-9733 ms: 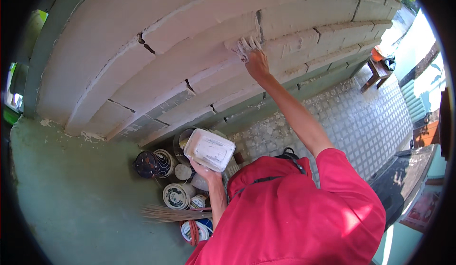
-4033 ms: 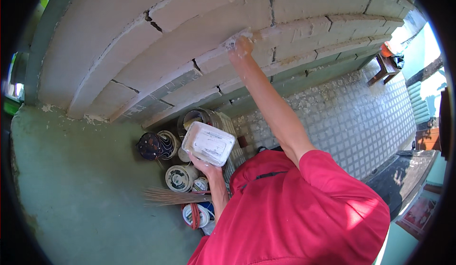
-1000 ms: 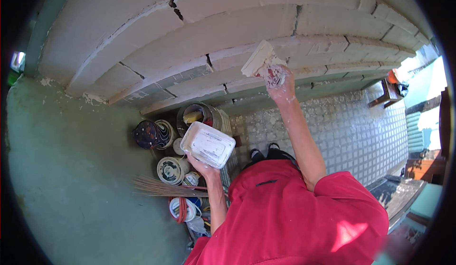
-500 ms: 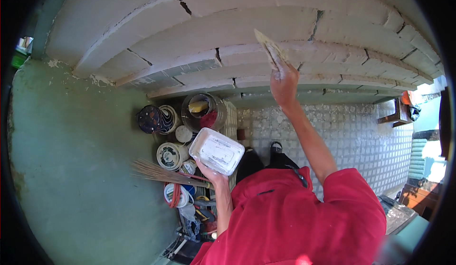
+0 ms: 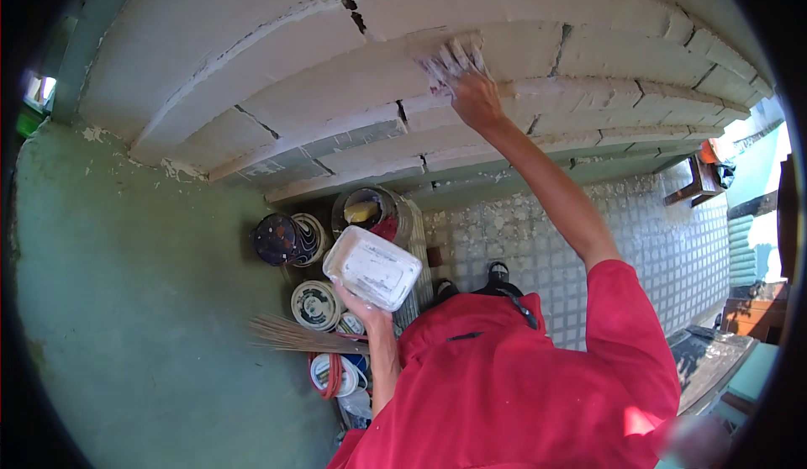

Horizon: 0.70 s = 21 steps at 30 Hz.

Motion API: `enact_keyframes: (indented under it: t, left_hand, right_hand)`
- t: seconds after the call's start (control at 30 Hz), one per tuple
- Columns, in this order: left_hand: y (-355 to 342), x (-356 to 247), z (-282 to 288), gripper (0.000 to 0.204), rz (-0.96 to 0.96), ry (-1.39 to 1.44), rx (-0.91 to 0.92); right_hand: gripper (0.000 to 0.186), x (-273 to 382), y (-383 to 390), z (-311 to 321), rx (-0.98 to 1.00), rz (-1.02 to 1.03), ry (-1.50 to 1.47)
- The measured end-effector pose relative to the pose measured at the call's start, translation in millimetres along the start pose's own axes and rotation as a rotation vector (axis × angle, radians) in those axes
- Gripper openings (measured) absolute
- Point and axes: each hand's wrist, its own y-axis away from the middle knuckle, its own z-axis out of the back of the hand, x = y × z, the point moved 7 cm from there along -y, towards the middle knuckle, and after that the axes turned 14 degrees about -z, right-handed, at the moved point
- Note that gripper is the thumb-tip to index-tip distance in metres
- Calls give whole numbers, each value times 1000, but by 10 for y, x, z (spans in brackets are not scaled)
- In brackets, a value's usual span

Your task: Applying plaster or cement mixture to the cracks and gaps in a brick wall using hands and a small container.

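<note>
In the head view my left hand [image 5: 363,301] is closed on the rim and side of a white rectangular plastic tub [image 5: 372,267] smeared with white paste. My right hand [image 5: 469,86] is raised to the pale block wall [image 5: 303,99], its putty-coated fingers over a flat spreader [image 5: 437,61] pressed against a block above one of the ledges. The spreader is mostly hidden by the fingers. Dark cracks run down several joints near it, and white filler is smeared along the ledges.
Buckets [image 5: 315,305], a metal drum [image 5: 403,221] with yellow and red things inside, and a stick broom [image 5: 294,332] stand by the green wall [image 5: 151,301] at my left. A tiled floor [image 5: 605,234] runs below me, with a wooden stool [image 5: 698,179] at the far right.
My right hand has moved up and left from hovering in front of the wall to pressing the spreader on it. My left hand keeps the tub at about the same place.
</note>
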Motion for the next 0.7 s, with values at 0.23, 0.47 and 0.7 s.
enact_keyframes:
  t: [0.23,0.47,0.7]
  left_hand:
    - [-305,-265,237,60,-89,-80,-13]
    - [-349,-277,314,60,-54,-67,0]
    - [-385,-252,160,60,-56,-75,29]
  right_hand:
    - [47,-291,584,-352,709,-478,213]
    - [52,161,-137,228,82,-131,115]
    - [45,-453,668,-408,524,-374,216]
